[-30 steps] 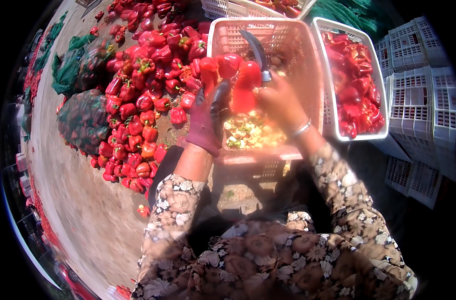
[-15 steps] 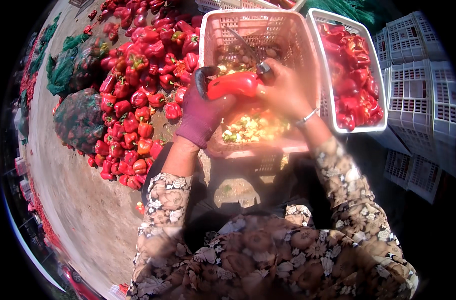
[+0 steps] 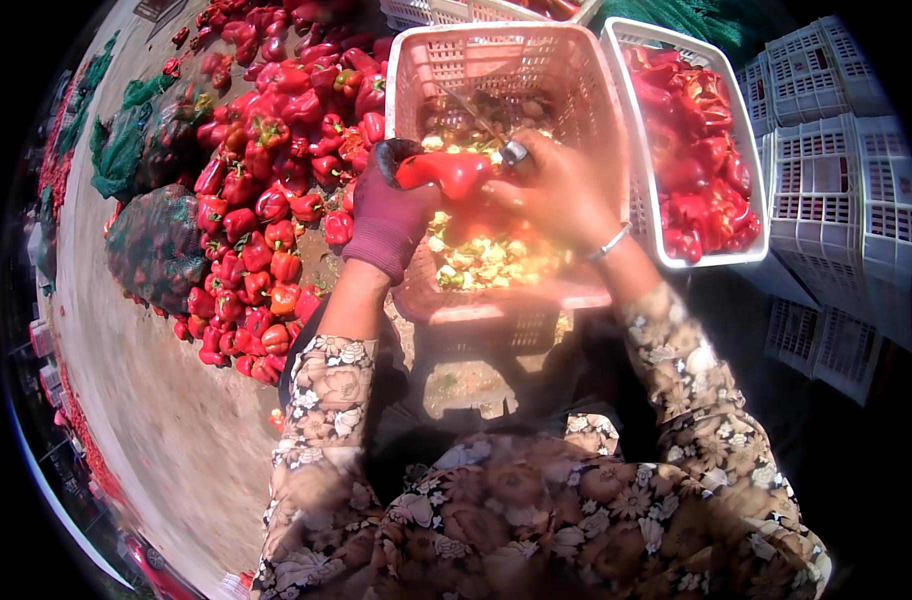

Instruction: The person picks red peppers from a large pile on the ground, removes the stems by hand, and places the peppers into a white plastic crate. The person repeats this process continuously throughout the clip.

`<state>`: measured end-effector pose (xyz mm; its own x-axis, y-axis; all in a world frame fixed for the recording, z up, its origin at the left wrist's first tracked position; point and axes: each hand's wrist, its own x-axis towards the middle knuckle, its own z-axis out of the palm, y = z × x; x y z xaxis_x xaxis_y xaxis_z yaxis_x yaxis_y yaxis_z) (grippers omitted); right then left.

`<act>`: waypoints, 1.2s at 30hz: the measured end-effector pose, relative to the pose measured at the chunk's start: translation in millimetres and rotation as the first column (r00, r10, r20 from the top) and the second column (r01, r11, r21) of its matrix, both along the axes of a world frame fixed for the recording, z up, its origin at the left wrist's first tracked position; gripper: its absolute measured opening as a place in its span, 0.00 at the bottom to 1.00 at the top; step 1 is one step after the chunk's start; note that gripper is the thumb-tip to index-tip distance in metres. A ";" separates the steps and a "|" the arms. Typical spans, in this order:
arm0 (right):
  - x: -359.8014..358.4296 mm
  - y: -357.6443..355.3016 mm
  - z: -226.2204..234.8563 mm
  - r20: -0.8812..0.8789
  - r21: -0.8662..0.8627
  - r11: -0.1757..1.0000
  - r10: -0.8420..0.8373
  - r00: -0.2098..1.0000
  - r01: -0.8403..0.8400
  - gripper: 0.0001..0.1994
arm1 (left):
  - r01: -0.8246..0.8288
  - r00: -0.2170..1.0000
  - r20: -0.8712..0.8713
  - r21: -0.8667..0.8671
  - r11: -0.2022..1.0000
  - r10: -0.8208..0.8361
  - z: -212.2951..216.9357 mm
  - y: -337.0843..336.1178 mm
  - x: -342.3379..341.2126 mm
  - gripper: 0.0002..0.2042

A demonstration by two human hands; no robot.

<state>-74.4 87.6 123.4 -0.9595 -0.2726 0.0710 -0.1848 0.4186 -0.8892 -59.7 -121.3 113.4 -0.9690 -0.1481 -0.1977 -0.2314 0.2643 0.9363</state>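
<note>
Head view: you hold one red bell pepper [image 3: 454,172] over the pink slatted crate [image 3: 586,120] right in front of you. Your gloved left hand [image 3: 388,212] is wrapped around its left end, fingers curled tight on it. Your bare right hand [image 3: 561,190] presses against its right end and is closed around a knife [image 3: 476,118]; the thin blade slants away toward 11 o'clock from your knuckles, over the crate's inside. Whether the blade touches the pepper at this instant I cannot tell, since your fingers cover the spot.

As for how far along you are, judged from how things lie: the bottom of the pink crate holds a layer of pale yellow-green cores and seeds [image 3: 486,258], so a fair number of peppers look already trimmed. The white crate [image 3: 751,215] at 3 o'clock from your hands is well filled with red cut peppers [image 3: 691,150]. Plenty seems left, though: a broad heap of whole peppers [image 3: 266,190] spreads on the ground from 9 to 11 o'clock of your left hand, with stems on.

Beyond the heap, at 9 o'clock, lie dark green net sacks [image 3: 156,240]. Stacked white crates [image 3: 846,180] stand at the far right.
</note>
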 end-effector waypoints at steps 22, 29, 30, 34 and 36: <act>-8.6 44.8 25.3 0.435 -0.420 0.855 -0.105 0.894 0.305 0.20 | -0.020 0.997 0.073 0.230 0.973 0.004 14.2 -8.3 -13.8 0.16; -21.2 41.5 13.4 0.420 -0.167 0.973 -0.078 0.904 0.161 0.21 | 0.237 0.878 -0.375 -0.203 0.950 -0.298 9.4 18.1 -16.2 0.20; -18.5 37.7 13.5 0.457 -0.227 0.963 -0.023 0.889 0.141 0.21 | 0.258 0.831 -0.436 -0.251 0.933 -0.346 15.4 21.0 -13.5 0.22; -13.9 24.1 -6.2 0.453 -0.502 0.864 0.247 0.857 0.016 0.22 | 0.509 0.824 -0.169 -0.201 0.837 -0.542 15.8 26.7 -8.5 0.23; -13.5 25.2 -7.8 0.494 -0.475 0.879 0.235 0.837 0.034 0.23 | 0.495 0.843 -0.111 -0.222 0.840 -0.526 16.5 25.9 -5.9 0.21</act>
<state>-87.8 112.8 115.6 -0.8510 -0.4359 -0.2928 0.3450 -0.0438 -0.9376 -65.7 -95.4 129.8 -0.9320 0.3587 -0.0513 0.1319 0.4676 0.8741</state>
